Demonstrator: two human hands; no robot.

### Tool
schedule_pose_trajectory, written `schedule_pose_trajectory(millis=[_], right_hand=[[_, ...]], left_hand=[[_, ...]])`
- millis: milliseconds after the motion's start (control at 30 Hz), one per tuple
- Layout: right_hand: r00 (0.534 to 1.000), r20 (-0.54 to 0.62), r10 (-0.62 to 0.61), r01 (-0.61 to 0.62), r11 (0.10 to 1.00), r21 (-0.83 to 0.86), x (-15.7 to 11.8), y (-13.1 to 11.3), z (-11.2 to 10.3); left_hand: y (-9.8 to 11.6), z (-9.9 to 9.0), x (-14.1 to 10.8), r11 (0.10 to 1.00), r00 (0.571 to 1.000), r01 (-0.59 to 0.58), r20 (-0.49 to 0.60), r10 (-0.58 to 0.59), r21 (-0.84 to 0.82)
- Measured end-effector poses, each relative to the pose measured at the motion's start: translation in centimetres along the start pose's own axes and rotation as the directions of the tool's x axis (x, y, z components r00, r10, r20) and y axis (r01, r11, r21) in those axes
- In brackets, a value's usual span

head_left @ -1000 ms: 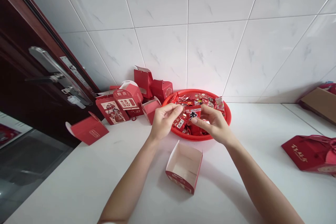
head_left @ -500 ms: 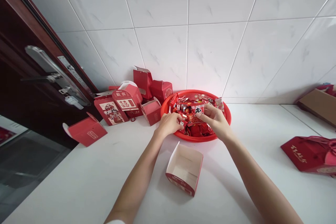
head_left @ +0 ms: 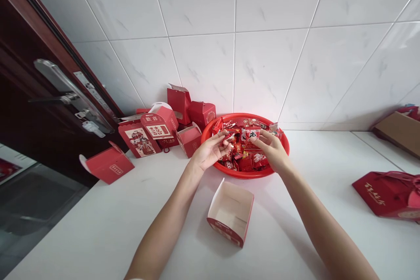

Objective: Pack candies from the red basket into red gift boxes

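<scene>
A red plastic basket (head_left: 244, 176) full of wrapped candies (head_left: 246, 162) stands by the wall. Over its left side, my left hand (head_left: 210, 151) is turned partly palm up, its curled fingers closed on a small red wrapped candy that they partly cover. At the basket's right, my right hand (head_left: 273, 152) pinches a red candy packet (head_left: 251, 134) with a dark character on a pale patch. Nearer to me, between my forearms, an open red box (head_left: 231, 210) with a pale inside rests on the white tabletop.
Several red gift boxes (head_left: 159, 129) are grouped left of the basket, and another red box (head_left: 108, 165) lies near the table's left edge. A tied red box (head_left: 380, 194) and a brown cardboard box (head_left: 398, 133) are on the right. A dark door (head_left: 49, 140) borders the left.
My left hand has lifted a little and rolled from palm down to partly palm up. My right hand stays almost in place with the candy packet, which has tilted slightly.
</scene>
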State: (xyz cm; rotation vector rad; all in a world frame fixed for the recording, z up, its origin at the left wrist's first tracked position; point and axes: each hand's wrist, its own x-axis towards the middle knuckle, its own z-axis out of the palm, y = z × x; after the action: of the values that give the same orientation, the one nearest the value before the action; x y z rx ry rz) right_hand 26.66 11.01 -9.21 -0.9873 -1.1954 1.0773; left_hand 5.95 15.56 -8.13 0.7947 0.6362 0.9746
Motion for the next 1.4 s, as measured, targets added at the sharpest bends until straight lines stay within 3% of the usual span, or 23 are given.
schedule_pose_trajectory(millis=[167, 467, 667, 833, 967, 1200, 1400], right_hand=[[1.000, 0.016, 0.019, -0.019, 0.999, 0.045, -1.1, -0.9, 1.8], [0.997, -0.055, -0.052, 0.050, 0.998, -0.038, -1.1, -1.1, 1.4], [0.997, 0.010, 0.074, -0.075, 0.987, 0.144, -0.9, -1.5, 0.8], [0.989, 0.121, 0.087, -0.112, 0.970, 0.216, -1.1, -0.9, 1.6], [0.997, 0.055, 0.062, -0.072, 0.978, 0.198, -1.3, -0.7, 2.4], [0.999, -0.005, 0.032, -0.030, 0.975, 0.219, -1.2, -1.1, 2.0], [1.000, -0.025, -0.001, 0.004, 0.992, 0.129, -1.5, -1.3, 2.4]], left_hand=[[-1.5, 1.2, -0.1, 0.997, 0.997, 0.076, 0.007, -0.076, -0.008], [-1.1, 1.7, -1.7, 0.953, 0.998, -0.055, 0.050, 0.042, 0.297], [-1.5, 1.5, -1.1, 0.957, 0.989, -0.105, -0.075, 0.130, 0.272], [-1.9, 2.1, -1.3, 0.915, 0.977, -0.183, -0.037, 0.210, 0.359], [-2.3, 2.6, -1.6, 0.822, 0.935, -0.297, -0.025, 0.353, 0.486], [-1.9, 2.0, -1.7, 0.770, 0.904, -0.380, 0.029, 0.427, 0.513], [-1.6, 2.4, -2.2, 0.753, 0.920, -0.353, 0.059, 0.387, 0.555]])
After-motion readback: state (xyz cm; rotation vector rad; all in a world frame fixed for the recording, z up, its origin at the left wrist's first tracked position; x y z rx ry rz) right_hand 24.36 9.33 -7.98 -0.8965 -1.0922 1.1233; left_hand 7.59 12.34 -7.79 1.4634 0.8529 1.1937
